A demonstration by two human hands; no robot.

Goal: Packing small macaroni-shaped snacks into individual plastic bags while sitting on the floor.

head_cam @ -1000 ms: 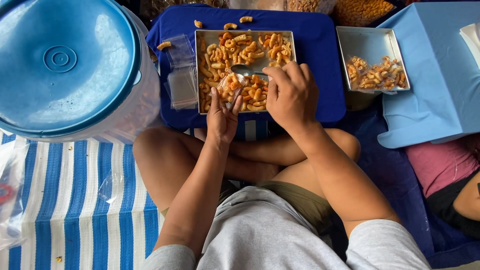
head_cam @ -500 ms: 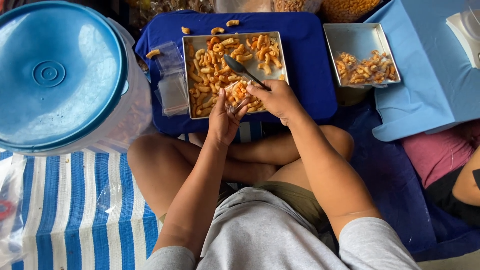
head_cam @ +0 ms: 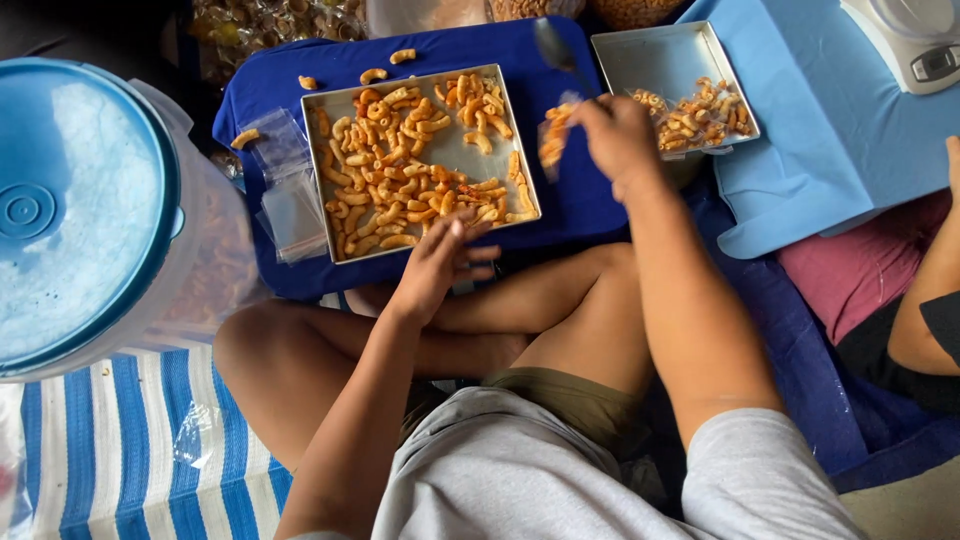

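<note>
Right hand (head_cam: pixel 620 140) swung rightward gripping crinkly filled bag (head_cam: pixel 553 136) and spoon (head_cam: pixel 552 45), left hand (head_cam: pixel 440 260) spread empty by metal tray (head_cam: pixel 322 180)

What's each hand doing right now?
Left hand: open, fingers spread at the big tray's near edge.
Right hand: closed on a spoon and a small filled bag.

Open lane: blue board (head_cam: pixel 600 200) between big tray (head_cam: pixel 440 165) and small tray (head_cam: pixel 640 60).
Blocked left: tub (head_cam: pixel 90 220), empty bags (head_cam: pixel 285 195).
</note>
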